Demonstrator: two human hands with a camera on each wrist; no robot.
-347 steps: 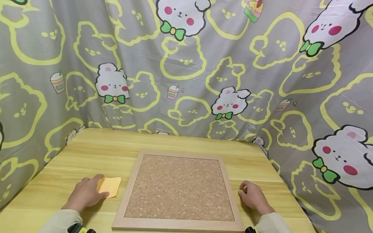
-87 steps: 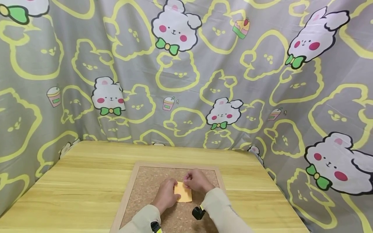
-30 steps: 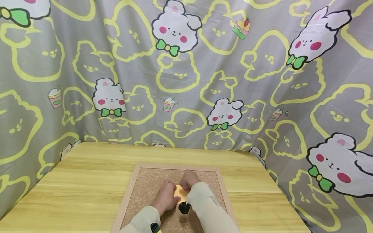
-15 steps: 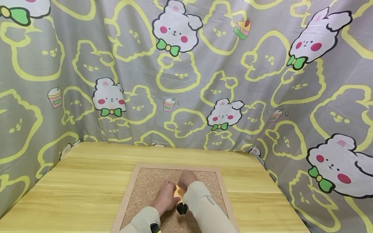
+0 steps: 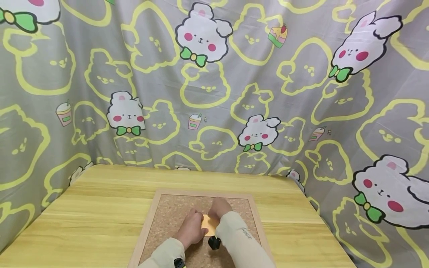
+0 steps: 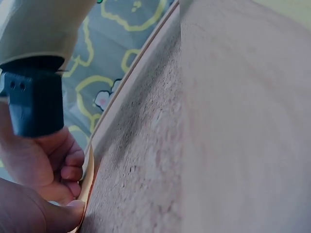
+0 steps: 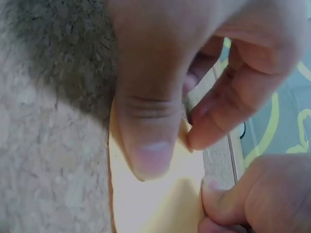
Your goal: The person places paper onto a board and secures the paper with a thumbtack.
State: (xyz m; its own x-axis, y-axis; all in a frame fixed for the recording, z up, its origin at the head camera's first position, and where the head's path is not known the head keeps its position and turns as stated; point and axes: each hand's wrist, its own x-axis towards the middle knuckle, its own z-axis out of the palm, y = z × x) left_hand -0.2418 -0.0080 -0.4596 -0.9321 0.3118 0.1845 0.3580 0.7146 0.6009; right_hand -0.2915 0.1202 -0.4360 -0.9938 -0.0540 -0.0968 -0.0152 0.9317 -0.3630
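Note:
An orange sticky note (image 5: 208, 225) lies over the wood-framed cork board (image 5: 167, 216). My left hand (image 5: 191, 230) holds the note's left side; in the left wrist view its thumb (image 6: 56, 213) is at the edge of the curved sheet (image 6: 89, 172). My right hand (image 5: 219, 208) is at the note's far part, fingers curled. The right wrist view shows its thumb (image 7: 148, 153) pressed on the note (image 7: 170, 206), with a curled fingertip at the note's edge. What lies beneath that thumb is hidden.
The board rests on a pale wooden table (image 5: 100, 208). A grey curtain (image 5: 214, 100) with rabbit prints hangs behind and at both sides. A black wrist camera (image 5: 214, 242) hangs below the right sleeve, close to the board.
Earlier the left hand held the note on the table, left of the board; now the note and both hands are over the board. Within the last second the right hand shifts only slightly.

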